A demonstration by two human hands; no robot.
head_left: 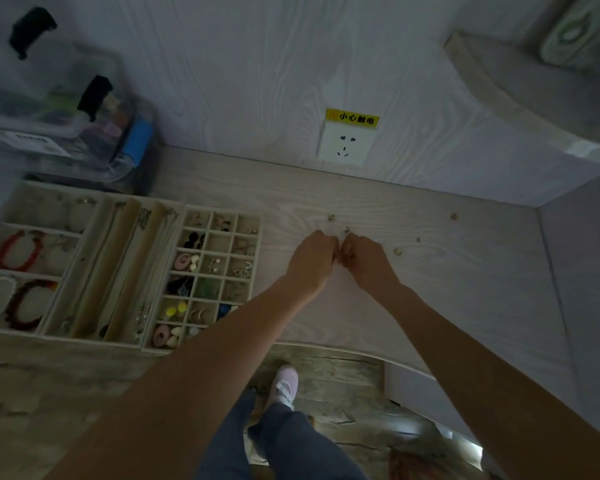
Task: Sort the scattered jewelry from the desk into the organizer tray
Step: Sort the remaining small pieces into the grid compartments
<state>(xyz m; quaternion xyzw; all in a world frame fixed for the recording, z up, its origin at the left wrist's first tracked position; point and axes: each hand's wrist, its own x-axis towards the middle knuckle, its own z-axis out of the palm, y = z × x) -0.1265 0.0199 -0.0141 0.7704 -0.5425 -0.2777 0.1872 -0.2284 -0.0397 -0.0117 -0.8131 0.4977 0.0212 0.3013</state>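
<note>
Both hands, left hand (pixel 314 258) and right hand (pixel 362 259), curled, fingertips meeting; held item too small to tell. Five jewelry pieces (pixel 398 251) on desk (pixel 465 289) right of organizer tray (pixel 179 209).

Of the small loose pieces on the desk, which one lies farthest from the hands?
The piece far right near the side wall; the others sit closer to the left hand and right hand.

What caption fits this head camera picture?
Two hands meet over scattered jewelry on the desk, beside a half-filled organizer tray.
</note>
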